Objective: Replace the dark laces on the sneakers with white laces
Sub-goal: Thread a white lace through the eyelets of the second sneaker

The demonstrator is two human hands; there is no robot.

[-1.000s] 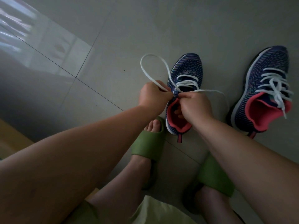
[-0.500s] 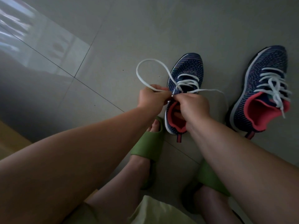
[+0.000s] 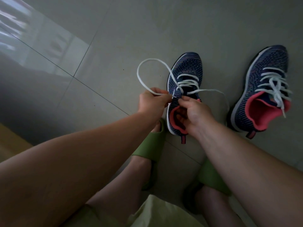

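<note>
On the floor (image 3: 164, 30) just ahead of your feet, the near sneaker (image 3: 185, 76) lies toe away from you, its long axis running up the view, heel loop toward your green slides (image 3: 147, 149). Your left hand (image 3: 152, 102) pinches the white lace (image 3: 144, 66) close to its tip, right beside the upper eyelets on the shoe's left side; the slack arcs out to the left and comes back across the tongue. Your right hand (image 3: 195, 110) grips the collar edge next to that tip, fingers curled into the pink opening. So the eyelet sits between your two grips, a touch right of the left one, and the left hand is the nearer to feed it through. The lace already crosses the lower eyelets, and its other end trails off to the right. The far sneaker (image 3: 262, 89), well apart on the right, looks fully laced in white with ends hanging loose.
</note>
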